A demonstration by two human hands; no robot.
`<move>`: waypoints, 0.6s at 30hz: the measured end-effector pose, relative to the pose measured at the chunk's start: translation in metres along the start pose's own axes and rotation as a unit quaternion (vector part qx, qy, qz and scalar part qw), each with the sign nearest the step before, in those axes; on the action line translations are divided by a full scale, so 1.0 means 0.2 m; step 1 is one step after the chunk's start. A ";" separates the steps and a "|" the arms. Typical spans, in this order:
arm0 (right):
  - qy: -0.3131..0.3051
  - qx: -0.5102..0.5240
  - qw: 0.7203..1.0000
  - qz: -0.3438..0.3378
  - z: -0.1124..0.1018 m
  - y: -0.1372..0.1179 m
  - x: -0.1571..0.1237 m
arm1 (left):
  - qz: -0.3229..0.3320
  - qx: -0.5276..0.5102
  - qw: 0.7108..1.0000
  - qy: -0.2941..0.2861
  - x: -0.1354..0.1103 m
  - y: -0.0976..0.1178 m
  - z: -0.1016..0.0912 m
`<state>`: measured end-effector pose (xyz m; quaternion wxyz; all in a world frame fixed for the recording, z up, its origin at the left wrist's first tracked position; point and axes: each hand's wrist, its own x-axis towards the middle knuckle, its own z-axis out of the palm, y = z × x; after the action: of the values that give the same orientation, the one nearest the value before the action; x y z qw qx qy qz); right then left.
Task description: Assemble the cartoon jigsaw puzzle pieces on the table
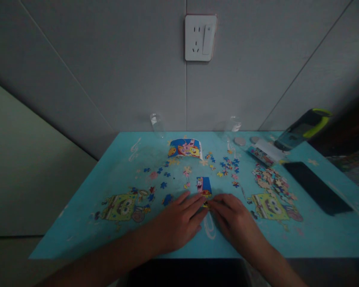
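A partly joined jigsaw puzzle [206, 184], blue with cartoon figures, lies at the middle of the table. My left hand [182, 219] rests flat from the left, its stretched fingertips on the puzzle's lower part. From the right, my right hand [231, 215] has its thumb and fingers pinched together at the puzzle's lower edge, on a small yellowish puzzle piece mostly hidden by the fingers. A curved picture card [185, 148] with a similar cartoon scene lies behind the puzzle. Loose blue pieces [230, 164] lie to the right, and a few more [163, 185] to the left.
A heap of mixed puzzle pieces [271, 179] lies at the right, beside a black phone-like slab [317, 187]. Behind are a printed packet [260, 155], a dark bottle with a green loop [302, 127] and two clear containers, one at the left [157, 124]. The wall borders the table's back.
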<state>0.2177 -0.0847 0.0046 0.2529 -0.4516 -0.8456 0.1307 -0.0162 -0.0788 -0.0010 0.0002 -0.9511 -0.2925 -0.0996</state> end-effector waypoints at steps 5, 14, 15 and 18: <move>0.034 -0.027 0.993 -0.108 0.08 -0.27 -0.03 | 0.018 0.036 0.999 -0.027 -0.03 -0.02 0.06; 0.000 -0.046 0.970 -0.240 0.35 -0.49 -0.03 | 0.030 0.067 0.997 -0.018 -0.04 -0.07 0.10; -0.007 -0.051 0.976 -0.211 0.33 -0.48 -0.03 | 0.029 0.061 0.998 -0.021 -0.04 -0.07 0.09; -0.003 -0.073 0.987 -0.141 0.24 -0.42 -0.04 | 0.039 0.030 0.998 -0.043 -0.05 -0.06 0.07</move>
<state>0.1373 -0.1385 -0.0003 0.2330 -0.3450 -0.9086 0.0335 -0.0290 -0.0734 -0.0165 0.0204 -0.9647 -0.2579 -0.0497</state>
